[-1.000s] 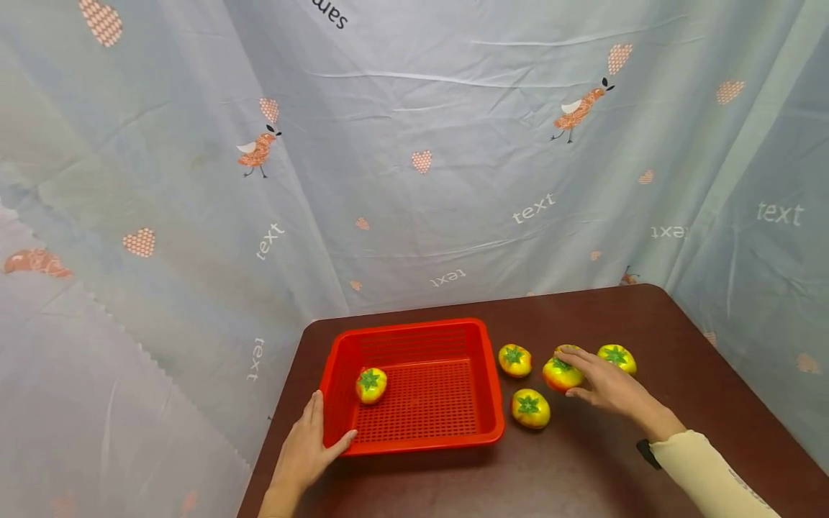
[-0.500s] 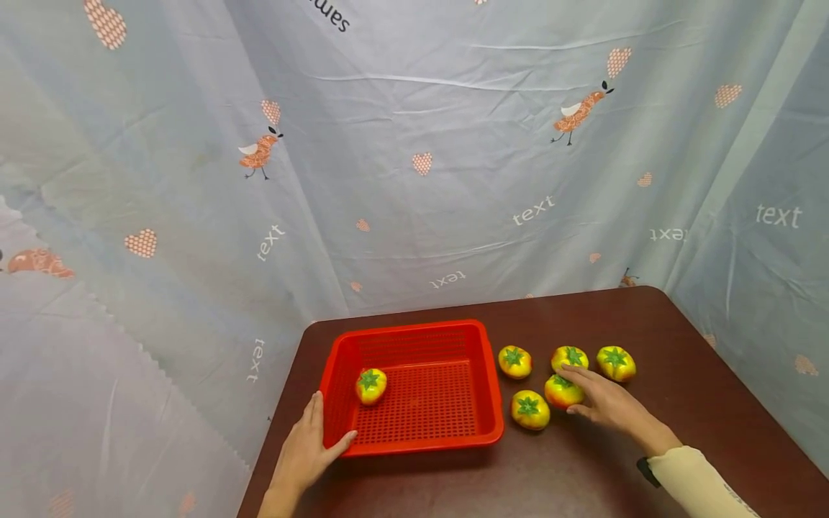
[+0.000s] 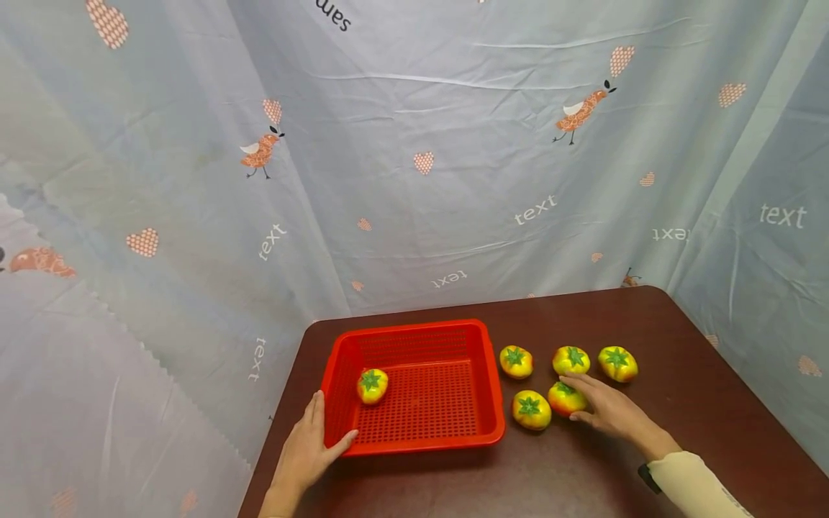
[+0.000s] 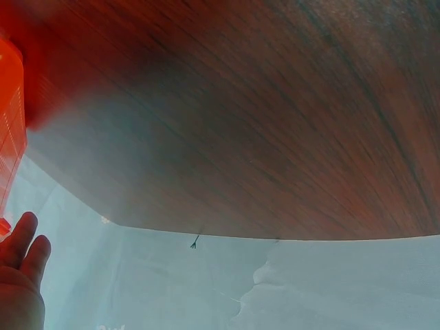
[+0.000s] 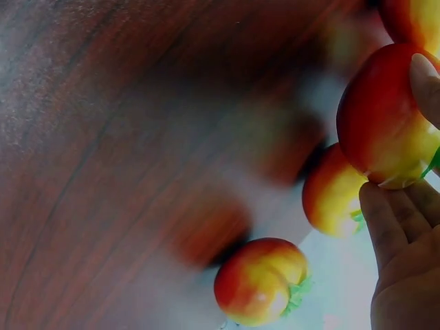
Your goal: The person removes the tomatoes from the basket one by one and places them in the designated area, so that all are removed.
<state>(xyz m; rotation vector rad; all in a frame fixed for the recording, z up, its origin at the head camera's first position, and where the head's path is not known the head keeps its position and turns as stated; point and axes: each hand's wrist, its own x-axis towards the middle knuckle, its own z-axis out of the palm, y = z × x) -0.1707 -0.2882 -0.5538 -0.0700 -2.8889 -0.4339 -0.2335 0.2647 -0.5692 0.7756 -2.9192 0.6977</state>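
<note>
My right hand (image 3: 612,411) holds a yellow-red persimmon (image 3: 562,400) with a green leafy top. In the right wrist view, the thumb and fingers pinch that persimmon (image 5: 381,117) from opposite sides. Whether it touches the table is unclear. At the near left corner of a red plastic basket (image 3: 421,447) lies my left hand (image 3: 306,444), its fingers straight along the side and the thumb at the front rim. One persimmon (image 3: 372,386) sits inside the basket, towards its left. Only a few left fingertips (image 4: 34,261) show in the left wrist view, below the basket's edge (image 4: 9,117).
Right of the basket stand more persimmons: one at the back (image 3: 516,362), one nearer (image 3: 531,411), one behind the held fruit (image 3: 572,360) and one farther right (image 3: 618,364). The dark brown table (image 3: 466,482) has a patterned curtain (image 3: 401,216) behind it.
My right hand has drawn the persimmon slightly towards me and down, uncovering the one behind it. The left hand and the basket stay in place.
</note>
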